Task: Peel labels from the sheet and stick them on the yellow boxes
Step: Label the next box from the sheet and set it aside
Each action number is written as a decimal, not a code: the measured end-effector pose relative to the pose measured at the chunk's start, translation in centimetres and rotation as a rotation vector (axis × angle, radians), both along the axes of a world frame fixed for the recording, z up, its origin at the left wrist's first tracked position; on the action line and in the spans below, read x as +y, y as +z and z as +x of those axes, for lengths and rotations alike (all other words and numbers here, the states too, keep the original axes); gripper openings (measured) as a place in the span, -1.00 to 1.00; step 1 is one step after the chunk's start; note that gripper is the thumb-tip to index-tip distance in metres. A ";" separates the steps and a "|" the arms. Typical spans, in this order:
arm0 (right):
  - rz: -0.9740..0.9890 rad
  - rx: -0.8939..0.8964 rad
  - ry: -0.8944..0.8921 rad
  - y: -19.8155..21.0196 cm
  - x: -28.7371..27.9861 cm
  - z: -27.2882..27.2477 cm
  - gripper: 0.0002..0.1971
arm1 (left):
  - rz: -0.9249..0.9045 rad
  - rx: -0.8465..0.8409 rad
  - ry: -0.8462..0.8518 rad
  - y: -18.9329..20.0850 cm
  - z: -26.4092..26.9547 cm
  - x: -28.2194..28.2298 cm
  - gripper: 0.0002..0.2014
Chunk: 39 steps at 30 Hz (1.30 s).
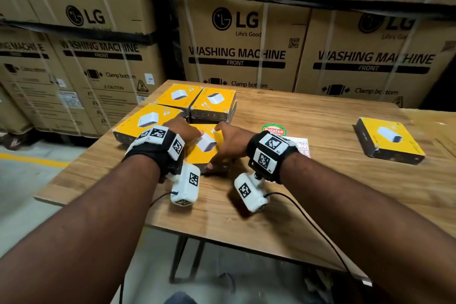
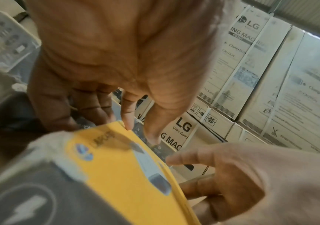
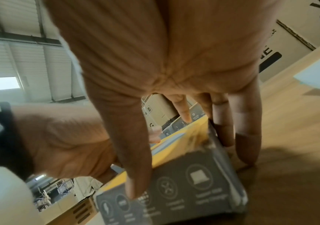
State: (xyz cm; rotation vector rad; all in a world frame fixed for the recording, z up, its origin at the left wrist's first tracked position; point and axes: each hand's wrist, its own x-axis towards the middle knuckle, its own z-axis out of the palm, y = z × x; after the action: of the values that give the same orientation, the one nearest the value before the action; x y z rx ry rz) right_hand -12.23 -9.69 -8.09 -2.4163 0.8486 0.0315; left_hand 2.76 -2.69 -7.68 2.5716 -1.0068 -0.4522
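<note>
Both hands were on one yellow box [image 1: 208, 153] near the front of the wooden table [image 1: 308, 195]. The left hand [image 1: 183, 132] lay over the box's far left part, its fingers [image 2: 128, 112] bent down over the top edge and touching it, the thumb alongside. The right hand [image 1: 228, 143] clasped the box from the right: the thumb [image 3: 136, 167] pressed on the grey printed side facing the person, while the fingers [image 3: 182, 106] reached over the yellow top and down the far side, two of them touching the tabletop. So each hand was partly curled round the box rather than spread flat.

Three more yellow boxes [image 1: 197, 99] sat packed together just behind it, and another box [image 1: 389, 140] lay well apart on the right. The label sheet [image 1: 302, 147] rested flat on the table just right of the right wrist, mostly hidden by it, with a round red-and-green sticker [image 1: 274, 129] lying beside it.
</note>
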 end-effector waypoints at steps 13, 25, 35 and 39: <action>0.124 -0.306 -0.143 3.4 -4.8 -6.9 0.03 | -0.309 0.109 -0.067 3.9 -5.9 -4.7 -0.42; 0.177 -0.569 -0.320 0.5 -14.1 -13.8 -0.26 | -0.615 0.421 -0.143 1.5 -12.9 -12.4 -0.45; 0.152 -0.794 -0.428 -2.8 -17.6 -15.4 -0.57 | -0.660 0.342 -0.529 1.0 -13.6 -15.0 -0.39; 0.118 -0.831 -0.447 -2.6 -17.9 -13.6 -0.57 | -0.745 0.205 -0.533 -0.1 -11.9 -15.4 -0.39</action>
State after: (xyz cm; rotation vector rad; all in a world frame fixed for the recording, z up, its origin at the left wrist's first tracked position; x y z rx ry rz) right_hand -25.80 -27.57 -10.71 -1.8016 0.9001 -0.9824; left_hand -9.17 -18.10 -7.74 1.5659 -1.4428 -0.3624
